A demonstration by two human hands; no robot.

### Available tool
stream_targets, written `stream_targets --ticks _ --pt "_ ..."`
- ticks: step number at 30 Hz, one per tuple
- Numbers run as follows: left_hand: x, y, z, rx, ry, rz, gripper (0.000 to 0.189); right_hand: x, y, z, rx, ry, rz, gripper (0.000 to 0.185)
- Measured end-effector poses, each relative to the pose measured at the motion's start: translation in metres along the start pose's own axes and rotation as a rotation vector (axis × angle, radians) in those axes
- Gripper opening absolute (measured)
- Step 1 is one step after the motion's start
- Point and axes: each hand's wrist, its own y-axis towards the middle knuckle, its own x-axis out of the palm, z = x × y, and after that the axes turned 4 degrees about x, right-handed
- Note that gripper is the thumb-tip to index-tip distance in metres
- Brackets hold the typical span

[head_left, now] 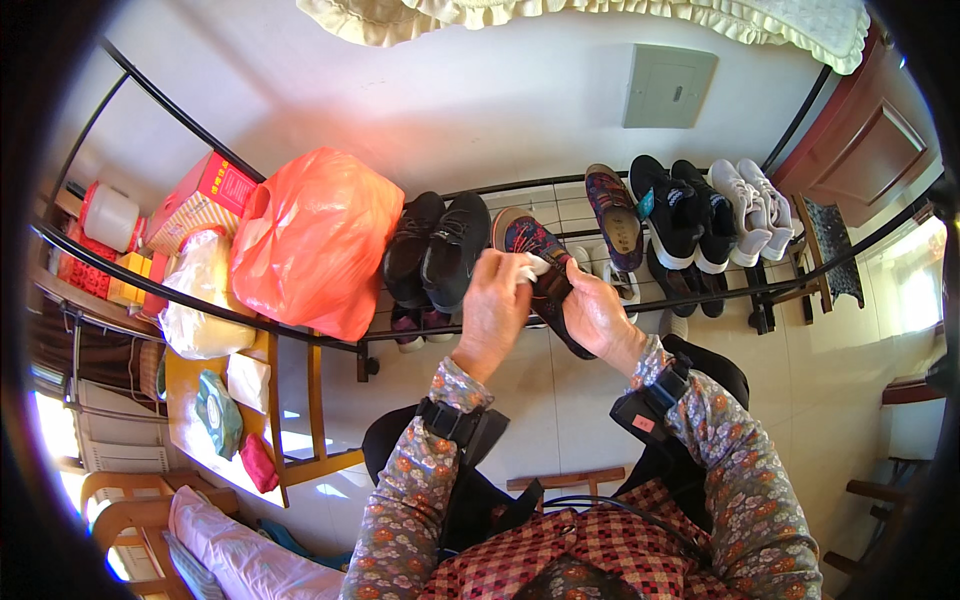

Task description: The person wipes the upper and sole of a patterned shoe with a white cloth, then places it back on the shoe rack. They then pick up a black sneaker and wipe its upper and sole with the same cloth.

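Observation:
A dark cloth shoe with a red and blue pattern (529, 234) is held over the front of the shoe rack, its toe pointing away from me. My right hand (600, 311) grips the shoe near its heel end from the right. Between the fingers of my left hand (496, 304) is a crumpled white wipe (534, 267), pressed against the shoe's upper. A matching patterned shoe (615, 217) rests on the rack's top tier, to the right of my hands. Its insole shows. Part of the held shoe is hidden behind my fingers.
Black lace-up shoes (456, 251) stand left of my hands, beside an orange plastic bag (319, 240). Black sneakers with white soles (660, 206) and pale sneakers (750, 206) are on the right. The rack's black front rail (697, 300) curves across. A wooden chair (262, 442) holds a wipes packet (218, 412).

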Motion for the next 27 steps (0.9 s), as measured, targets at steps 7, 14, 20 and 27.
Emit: stream_targets --ticks 7,14,20,27 --pt "0.012 -0.016 0.023 -0.012 -0.242 -0.119 0.033 -0.003 0.000 -0.011 0.001 0.036 0.118 0.044" --pt "0.006 -0.003 0.009 0.004 -0.119 -0.018 0.028 0.005 -0.005 -0.013 -0.025 0.119 0.000 0.042" --pt "0.010 -0.003 0.003 -0.033 -0.117 0.071 0.025 0.006 -0.003 -0.015 -0.027 0.122 0.069 0.042" --pt "0.016 -0.021 0.034 -0.036 -0.302 -0.111 0.027 0.001 -0.002 -0.028 -0.115 0.092 0.073 0.038"
